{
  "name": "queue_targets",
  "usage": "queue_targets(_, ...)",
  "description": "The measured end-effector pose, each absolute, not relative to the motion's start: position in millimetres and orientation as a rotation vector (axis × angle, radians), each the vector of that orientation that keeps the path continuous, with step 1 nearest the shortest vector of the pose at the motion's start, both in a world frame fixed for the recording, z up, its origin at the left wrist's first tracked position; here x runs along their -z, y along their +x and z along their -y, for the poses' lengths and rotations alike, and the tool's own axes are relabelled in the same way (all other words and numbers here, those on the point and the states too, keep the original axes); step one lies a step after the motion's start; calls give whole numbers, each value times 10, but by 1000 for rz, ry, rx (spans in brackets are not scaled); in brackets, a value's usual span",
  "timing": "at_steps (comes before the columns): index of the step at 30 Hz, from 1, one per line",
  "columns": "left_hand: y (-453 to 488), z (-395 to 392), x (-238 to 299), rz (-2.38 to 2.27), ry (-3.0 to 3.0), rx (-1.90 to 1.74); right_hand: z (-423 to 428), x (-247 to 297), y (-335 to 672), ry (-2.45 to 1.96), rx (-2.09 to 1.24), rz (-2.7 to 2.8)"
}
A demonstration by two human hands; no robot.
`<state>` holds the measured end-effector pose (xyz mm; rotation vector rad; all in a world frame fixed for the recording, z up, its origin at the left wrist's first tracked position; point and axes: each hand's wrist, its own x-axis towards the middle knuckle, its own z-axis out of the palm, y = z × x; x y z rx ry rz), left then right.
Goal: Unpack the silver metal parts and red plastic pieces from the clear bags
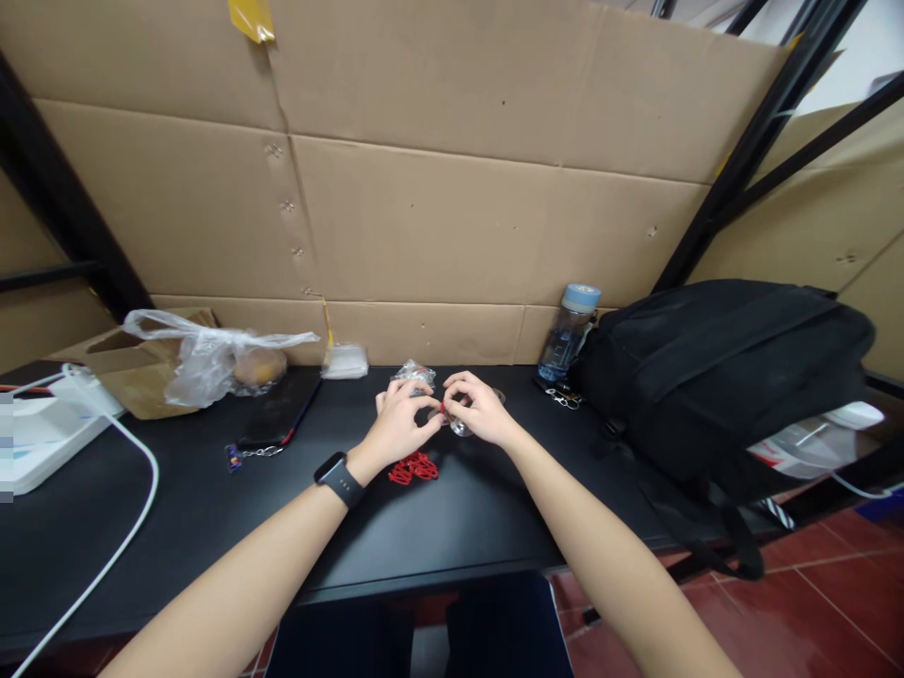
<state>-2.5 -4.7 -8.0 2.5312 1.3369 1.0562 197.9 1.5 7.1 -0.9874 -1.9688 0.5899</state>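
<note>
My left hand (401, 421), with a dark watch on its wrist, meets my right hand (478, 409) above the middle of the black table. Both pinch a small bit of red cord (443, 407) between their fingertips. Just under my right fingers is a shiny, round metal piece (460, 427); whether it is fastened to the cord I cannot tell. A loose bundle of red cords (413, 468) lies on the table below my left hand. Behind the hands sits a crinkled clear plastic packet (415, 373), partly hidden by my left fingers.
Farther left are a stack of clear sleeves (346, 361), a dark phone-like case (277, 414), a plastic bag (212, 358) and a white cable (145, 490). A water bottle (567, 330), small metal rings (563, 397) and a black backpack (720, 377) stand right. Cardboard walls the back.
</note>
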Motion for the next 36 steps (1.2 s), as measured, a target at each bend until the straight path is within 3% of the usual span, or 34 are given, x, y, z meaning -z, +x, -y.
queue_targets(5, -45, 23, 83, -1355, 2510, -1072, -5, -101, 2035, -953, -620, 2097)
queue_targets(10, -59, 17, 78, -1413, 2503, -1029, -42, -86, 2225, -1291, -375, 2302)
queue_targets(16, -64, 16, 57, -1428, 2452, -1039, -63, -59, 2289, -1383, -531, 2395)
queue_targets(23, -75, -7, 77, -1439, 2413, -1016, -26, -110, 2159, -1333, -534, 2261)
queue_targets(36, -100, -36, 34, -1419, 2201, -1164, -67, 0, 1971, -955, -946, 1713)
